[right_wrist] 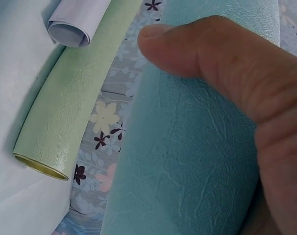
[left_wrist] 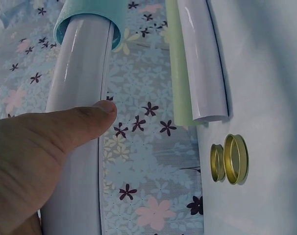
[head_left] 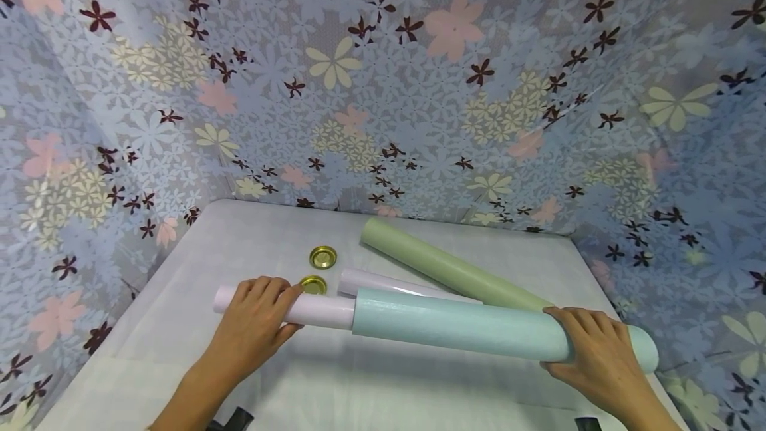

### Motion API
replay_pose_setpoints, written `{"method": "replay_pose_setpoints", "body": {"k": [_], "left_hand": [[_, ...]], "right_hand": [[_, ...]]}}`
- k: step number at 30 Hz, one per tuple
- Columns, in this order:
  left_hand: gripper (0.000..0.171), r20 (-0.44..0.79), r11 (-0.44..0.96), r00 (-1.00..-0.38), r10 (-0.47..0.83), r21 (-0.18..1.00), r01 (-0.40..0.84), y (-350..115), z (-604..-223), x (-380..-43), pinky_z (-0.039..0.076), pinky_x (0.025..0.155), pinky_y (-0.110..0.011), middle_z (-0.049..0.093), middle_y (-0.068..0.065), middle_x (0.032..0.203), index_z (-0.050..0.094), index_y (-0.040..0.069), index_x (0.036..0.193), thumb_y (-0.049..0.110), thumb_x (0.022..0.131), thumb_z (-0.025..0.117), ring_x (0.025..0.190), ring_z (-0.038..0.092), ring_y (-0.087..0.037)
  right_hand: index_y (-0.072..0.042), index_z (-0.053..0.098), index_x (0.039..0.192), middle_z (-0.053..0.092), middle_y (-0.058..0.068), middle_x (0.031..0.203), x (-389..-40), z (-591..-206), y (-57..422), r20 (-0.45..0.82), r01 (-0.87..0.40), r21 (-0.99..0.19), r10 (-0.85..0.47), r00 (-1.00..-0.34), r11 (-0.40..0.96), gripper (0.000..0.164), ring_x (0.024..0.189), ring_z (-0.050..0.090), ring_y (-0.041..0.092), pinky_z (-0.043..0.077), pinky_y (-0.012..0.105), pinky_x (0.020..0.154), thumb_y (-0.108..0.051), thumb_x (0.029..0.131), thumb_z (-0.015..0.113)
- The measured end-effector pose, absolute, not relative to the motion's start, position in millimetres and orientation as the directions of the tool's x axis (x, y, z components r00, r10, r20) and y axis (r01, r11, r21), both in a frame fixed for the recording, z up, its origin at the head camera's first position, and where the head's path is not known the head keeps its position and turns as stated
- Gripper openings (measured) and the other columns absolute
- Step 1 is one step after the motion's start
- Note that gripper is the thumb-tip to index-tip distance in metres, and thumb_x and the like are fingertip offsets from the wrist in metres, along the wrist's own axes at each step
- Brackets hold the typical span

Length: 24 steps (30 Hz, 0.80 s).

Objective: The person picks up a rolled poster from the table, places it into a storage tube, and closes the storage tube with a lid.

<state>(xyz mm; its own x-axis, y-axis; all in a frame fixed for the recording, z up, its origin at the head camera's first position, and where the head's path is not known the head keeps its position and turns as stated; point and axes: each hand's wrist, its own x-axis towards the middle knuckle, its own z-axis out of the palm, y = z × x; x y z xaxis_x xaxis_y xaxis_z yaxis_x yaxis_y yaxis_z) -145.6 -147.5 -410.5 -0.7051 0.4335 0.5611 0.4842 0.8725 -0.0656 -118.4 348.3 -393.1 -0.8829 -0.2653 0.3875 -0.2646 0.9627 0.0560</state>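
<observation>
My left hand (head_left: pixel 254 321) grips a rolled sheet of white paper (head_left: pixel 320 310) near its left end, thumb laid along the near side. The roll's other end sits inside the open mouth of a light blue tube (head_left: pixel 455 326), as the left wrist view shows at the blue rim (left_wrist: pixel 120 36). Toward the tube's far right end, my right hand (head_left: pixel 598 351) holds it with fingers over the top and thumb on the near side. Tube and roll lie in one line, tilted slightly down to the right. How deep the paper reaches is hidden.
Behind the blue tube, a pale green tube (head_left: pixel 443 265) lies diagonally on the white-covered table (head_left: pixel 251 231), with a second white paper roll (head_left: pixel 389 283) in front of it. Two gold round lids (head_left: pixel 323 257) rest left of them. Floral cloth (head_left: pixel 383 85) hangs around the table.
</observation>
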Motion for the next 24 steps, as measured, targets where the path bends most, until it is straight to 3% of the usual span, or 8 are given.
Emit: {"method": "replay_pose_setpoints", "body": {"k": [24], "left_hand": [[0.063, 0.551, 0.877, -0.715, 0.43, -0.068, 0.476, -136, -413, -144, 0.045, 0.084, -0.042, 0.062, -0.001, 0.1, 0.058, 0.017, 0.114, 0.041, 0.063, 0.085, 0.098, 0.058, -0.023]], "right_hand": [[-0.015, 0.056, 0.12, 0.061, 0.012, 0.11, -121, -397, 341, 0.4, -0.282, 0.047, -0.277, -0.874, 0.958, 0.086, 0.096, 0.051, 0.035, 0.033, 0.055, 0.08, -0.037, 0.045, 0.09]]}}
